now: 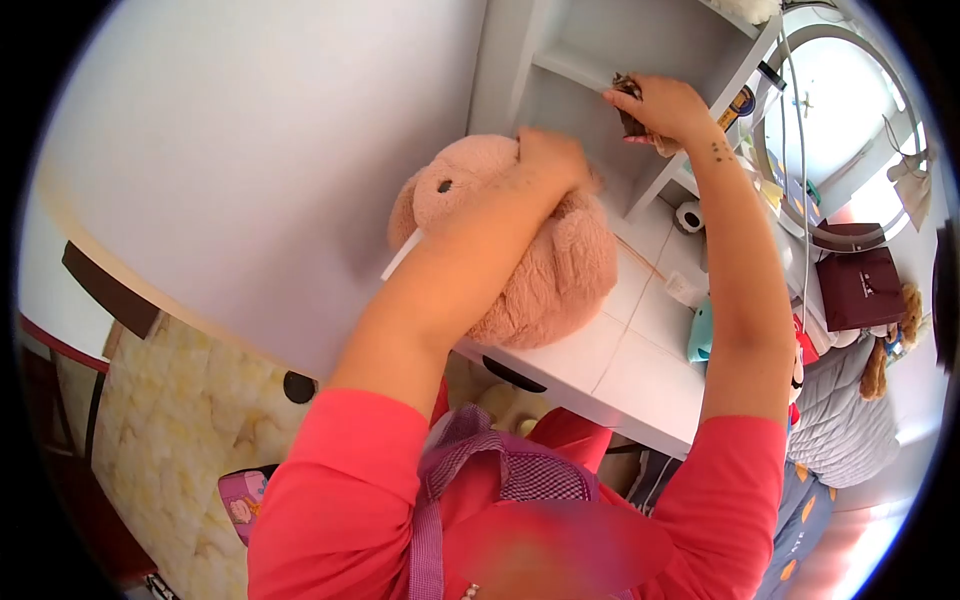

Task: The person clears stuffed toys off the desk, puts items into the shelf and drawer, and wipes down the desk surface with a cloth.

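A large pink plush toy [560,265] with a dark eye rests on the white tiled desk [640,370], close to the wall. My left forearm crosses over it, and my left hand [553,160] presses on its top with the fingers curled and partly hidden. Inside the shelf opening, my right hand [662,108] is closed on a dark crumpled cloth or packet [628,105], too small to identify. A white strip [402,254] shows beside the toy, partly behind my left forearm.
The white shelf unit [575,70] stands at the desk's back. To the right are a round mirror [835,100], a white roll [689,216], a teal object [700,332] and a maroon bag [860,287]. A black cup-like item [299,387] is at lower left.
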The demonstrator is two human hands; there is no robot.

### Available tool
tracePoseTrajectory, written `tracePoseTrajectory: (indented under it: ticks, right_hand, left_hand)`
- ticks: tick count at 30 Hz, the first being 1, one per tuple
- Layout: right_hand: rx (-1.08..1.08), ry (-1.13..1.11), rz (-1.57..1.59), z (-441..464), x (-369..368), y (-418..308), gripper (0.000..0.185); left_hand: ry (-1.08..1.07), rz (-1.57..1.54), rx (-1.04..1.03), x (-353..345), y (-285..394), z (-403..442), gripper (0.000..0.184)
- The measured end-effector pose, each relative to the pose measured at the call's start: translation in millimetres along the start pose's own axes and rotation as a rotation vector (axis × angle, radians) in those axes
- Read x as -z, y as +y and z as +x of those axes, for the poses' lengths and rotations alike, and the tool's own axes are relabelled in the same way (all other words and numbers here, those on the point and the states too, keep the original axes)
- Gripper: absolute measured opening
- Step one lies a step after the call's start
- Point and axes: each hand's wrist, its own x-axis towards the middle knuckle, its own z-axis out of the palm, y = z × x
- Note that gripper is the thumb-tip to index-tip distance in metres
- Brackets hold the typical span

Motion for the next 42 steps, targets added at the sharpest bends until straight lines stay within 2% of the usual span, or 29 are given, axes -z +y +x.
tracePoseTrajectory:
  ticks: [3, 6, 9, 12, 15, 18, 22, 25, 28, 31, 33, 34, 39, 42]
  right_hand:
    - [-0.004, 0.003, -0.068, 0.3, -1.4, -1.5, 0.061]
    - [-0.032, 0.010, -0.140, 0.3, -3.6, -5.8, 0.059]
    - [-0.024, 0.084, -0.180, -2.8, -8.0, -9.5, 0.058]
    - [0.037, 0.154, -0.192, -2.8, -14.8, -10.3, 0.062]
    - [0.120, 0.188, -0.173, 3.8, -21.3, -5.0, 0.068]
    - [0.175, 0.185, -0.126, 10.3, -20.8, -1.1, 0.069]
    - [0.228, 0.106, -0.007, 23.8, -13.6, -17.0, 0.067]
    - [0.339, 0.291, 0.056, 52.5, -35.0, -37.2, 0.058]
    - [0.201, 0.206, -0.084, 65.8, -36.0, -62.3, 0.049]
    - [0.290, 0.296, -0.105, 50.9, -36.3, -54.0, 0.044]
    - [0.194, 0.160, -0.098, 28.2, -21.6, -39.5, 0.044]
    - [0.148, 0.095, -0.095, 14.6, -14.0, -32.2, 0.045]
    - [0.085, 0.126, -0.296, -35.6, -6.7, 0.8, 0.036]
    - [0.025, 0.042, -0.370, -38.5, 3.3, -12.0, 0.030]
  left_hand:
    - [0.112, -0.436, 0.219, 11.1, -10.1, -7.9, 0.051]
    - [0.691, -0.731, 0.393, -8.2, -32.3, 18.6, 0.057]
    - [1.109, -0.681, 0.537, -16.4, -37.8, 28.1, 0.056]
    - [0.860, -0.802, 0.471, -11.8, -50.0, 44.4, 0.046]
    - [0.784, -0.954, 0.352, -12.6, -62.1, 66.4, 0.034]
    - [0.834, -0.973, 0.391, -13.3, -60.7, 73.7, 0.036]
    - [0.838, -0.939, 0.395, -14.3, -59.1, 70.1, 0.025]
    - [0.853, -0.952, 0.375, -15.3, -60.9, 74.9, 0.026]
    - [0.861, -0.935, 0.350, -20.9, -64.8, 78.6, 0.027]
    - [0.870, -0.851, 0.291, -22.7, -72.1, 82.4, 0.027]
    - [0.841, -0.886, 0.257, -24.5, -73.5, 80.5, 0.026]
    - [0.855, -0.894, 0.268, -25.2, -72.7, 81.8, 0.026]
    - [0.907, -0.984, 0.241, -32.9, -74.6, 90.2, 0.026]
    - [0.839, -0.954, 0.307, -29.0, -75.6, 89.7, 0.033]
